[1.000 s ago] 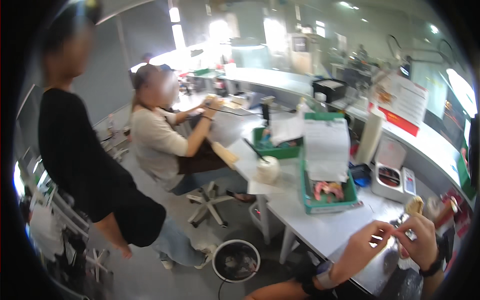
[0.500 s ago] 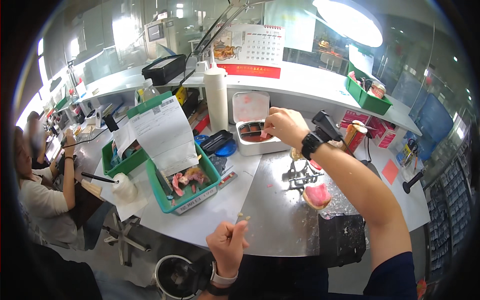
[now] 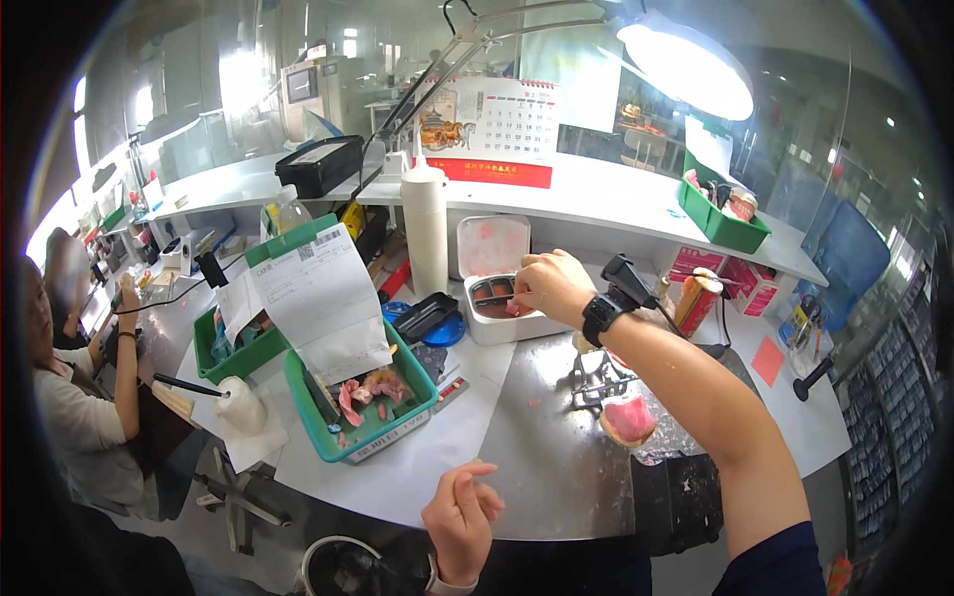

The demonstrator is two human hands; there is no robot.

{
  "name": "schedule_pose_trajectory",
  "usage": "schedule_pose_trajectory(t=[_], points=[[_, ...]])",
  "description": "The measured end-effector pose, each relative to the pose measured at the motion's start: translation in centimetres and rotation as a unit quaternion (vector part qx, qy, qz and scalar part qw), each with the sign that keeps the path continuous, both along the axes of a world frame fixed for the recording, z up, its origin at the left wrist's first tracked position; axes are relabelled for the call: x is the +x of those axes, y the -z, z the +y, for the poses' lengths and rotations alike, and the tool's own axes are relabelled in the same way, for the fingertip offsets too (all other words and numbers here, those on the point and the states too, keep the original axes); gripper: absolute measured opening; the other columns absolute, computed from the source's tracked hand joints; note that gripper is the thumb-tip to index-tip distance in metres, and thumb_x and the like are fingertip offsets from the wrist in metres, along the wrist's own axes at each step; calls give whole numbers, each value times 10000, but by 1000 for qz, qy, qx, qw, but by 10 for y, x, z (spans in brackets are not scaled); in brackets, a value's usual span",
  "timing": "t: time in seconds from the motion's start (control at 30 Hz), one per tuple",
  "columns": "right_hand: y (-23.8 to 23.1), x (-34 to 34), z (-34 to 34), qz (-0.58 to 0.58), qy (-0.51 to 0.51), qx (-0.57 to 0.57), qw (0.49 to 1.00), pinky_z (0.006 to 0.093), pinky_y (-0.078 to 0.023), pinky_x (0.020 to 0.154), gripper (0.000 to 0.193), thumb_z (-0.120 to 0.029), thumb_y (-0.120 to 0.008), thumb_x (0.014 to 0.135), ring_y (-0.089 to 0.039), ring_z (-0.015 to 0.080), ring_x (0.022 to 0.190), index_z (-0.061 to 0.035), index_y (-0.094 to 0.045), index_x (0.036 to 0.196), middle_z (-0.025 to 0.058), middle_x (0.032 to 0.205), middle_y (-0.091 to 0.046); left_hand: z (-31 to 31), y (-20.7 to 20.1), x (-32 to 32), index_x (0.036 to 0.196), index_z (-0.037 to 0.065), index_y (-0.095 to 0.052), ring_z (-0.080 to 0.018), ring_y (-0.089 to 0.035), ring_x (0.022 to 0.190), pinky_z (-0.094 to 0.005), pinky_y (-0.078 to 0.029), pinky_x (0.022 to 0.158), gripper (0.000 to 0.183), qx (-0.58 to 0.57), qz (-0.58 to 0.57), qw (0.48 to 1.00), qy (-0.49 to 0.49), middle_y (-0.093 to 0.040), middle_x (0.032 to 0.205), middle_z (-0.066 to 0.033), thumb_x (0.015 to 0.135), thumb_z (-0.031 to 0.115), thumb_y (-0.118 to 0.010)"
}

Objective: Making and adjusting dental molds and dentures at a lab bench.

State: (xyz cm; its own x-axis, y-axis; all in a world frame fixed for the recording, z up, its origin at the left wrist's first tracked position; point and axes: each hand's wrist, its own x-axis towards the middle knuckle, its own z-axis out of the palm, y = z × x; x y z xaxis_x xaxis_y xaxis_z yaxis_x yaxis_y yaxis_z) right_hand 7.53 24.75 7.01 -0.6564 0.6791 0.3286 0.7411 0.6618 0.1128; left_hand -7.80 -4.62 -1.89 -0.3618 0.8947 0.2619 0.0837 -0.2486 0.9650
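Observation:
My right hand (image 3: 553, 288), fingers pinched downward, holds a small piece of pink wax (image 3: 514, 306) at the dark, divided basin of a white wax heater (image 3: 517, 330) with its lid raised. My left hand (image 3: 463, 521) is over the front edge of the bench, its fingers loosely bent and apart, with nothing visible in them. Just beyond its fingertips lies a small pale bit (image 3: 482, 464). Under my right forearm rest a dental cast with pink wax (image 3: 628, 420) and a dark metal articulator frame (image 3: 593, 385).
Left of the steel plate (image 3: 542, 457) stands a green tray (image 3: 429, 409) with pink scraps and a paper slip. Behind it is a tall cream squeeze bottle (image 3: 425, 233). A lit lamp (image 3: 686, 65) hangs above. Another person (image 3: 94, 407) sits at far left.
The view has tilted slightly. My left hand has loosened from a closed fist, its fingers now spread apart. My right hand stays at the wax heater, the pink piece lower against the basin.

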Motion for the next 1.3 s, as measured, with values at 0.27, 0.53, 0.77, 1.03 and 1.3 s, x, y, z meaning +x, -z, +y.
schedule_pose_trajectory(t=[0.27, 0.53, 0.77, 1.03, 1.3], points=[[-5, -16, -5, 23, -132, 137, 981, 379, -446, 784, 236, -327, -675, 875, -600, 228, 822, -124, -689, 753, 43, 840, -602, 2, 15, -12, 972, 31, -549, -82, -456, 584, -240, -384, 521, 224, 66, 5, 996, -55, -563, 823, -48, 1072, 106, -364], [-3, -5, -19, 106, -124, 170, 972, 380, -400, 748, 183, -145, -764, 706, -560, 251, 769, -99, -593, 657, 54, 764, -541, 1, 12, -9, 864, 40, -621, -106, -573, 787, -226, -453, 635, 131, 140, 31, 990, 19, -615, 1085, -76, 866, -80, -568], [-46, -30, -80, 185, -205, 231, 933, 394, -382, 698, 212, -25, -747, 687, -510, 276, 730, -70, -551, 756, 74, 761, -489, 6, 10, -15, 1139, 53, -618, -68, -580, 808, -195, -444, 565, 192, 76, -63, 994, 44, -615, 1175, -41, 948, 42, -604], [-45, -20, -213, 165, -318, 104, 928, 361, -409, 690, 233, -86, -804, 601, -545, 199, 657, -141, -641, 757, -3, 740, -576, -4, -31, -11, 1223, 41, -652, -70, -615, 769, -177, -444, 520, 258, 68, -171, 974, 130, -677, 1143, -35, 982, 131, -645], [-48, -16, -224, 191, -316, 58, 927, 341, -431, 669, 229, -68, -782, 640, -595, 198, 699, -133, -678, 833, 6, 798, -627, -15, -33, -6, 1179, 53, -677, -97, -646, 799, -187, -460, 545, 214, 95, -90, 989, 66, -691, 1134, -14, 977, 113, -640]])
